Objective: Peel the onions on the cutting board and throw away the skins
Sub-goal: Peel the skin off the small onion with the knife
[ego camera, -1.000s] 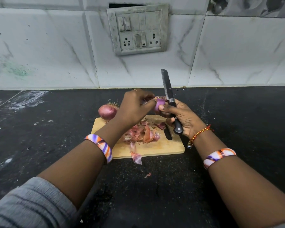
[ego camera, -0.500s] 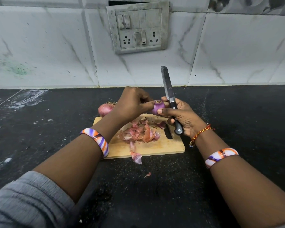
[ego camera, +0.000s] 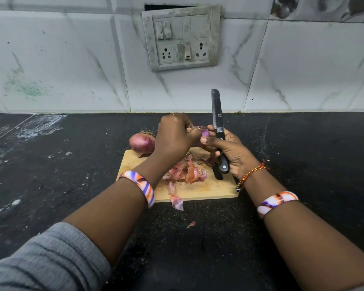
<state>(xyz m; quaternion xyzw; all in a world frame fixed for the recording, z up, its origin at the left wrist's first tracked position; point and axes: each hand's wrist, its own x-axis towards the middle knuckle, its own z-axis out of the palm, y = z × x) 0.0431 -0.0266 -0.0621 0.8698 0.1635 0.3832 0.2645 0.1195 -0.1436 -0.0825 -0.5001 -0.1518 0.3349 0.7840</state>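
Note:
Above the wooden cutting board (ego camera: pixel 208 190) both hands meet around a small purple onion (ego camera: pixel 205 132) with part of its skin off. My left hand (ego camera: pixel 173 136) is closed over its left side, fingers pinching at the skin. My right hand (ego camera: pixel 229 152) grips a black-handled knife (ego camera: pixel 217 114), blade pointing up, while its thumb and fingertips steady the onion. A second onion (ego camera: pixel 142 143), with its skin on, sits at the board's back left corner. A pile of pink onion skins (ego camera: pixel 186 172) lies in the middle of the board.
One skin piece (ego camera: pixel 177 202) hangs over the board's front edge and a small scrap (ego camera: pixel 191 224) lies on the black counter (ego camera: pixel 303 154) nearer me. A tiled wall with a switch panel (ego camera: pixel 182 36) rises right behind the board. White smears mark the counter's left side.
Both hands with the onion and knife have stayed above the board; my left hand's fingers have shifted a little on the onion's skin. The skin pile and second onion have not moved.

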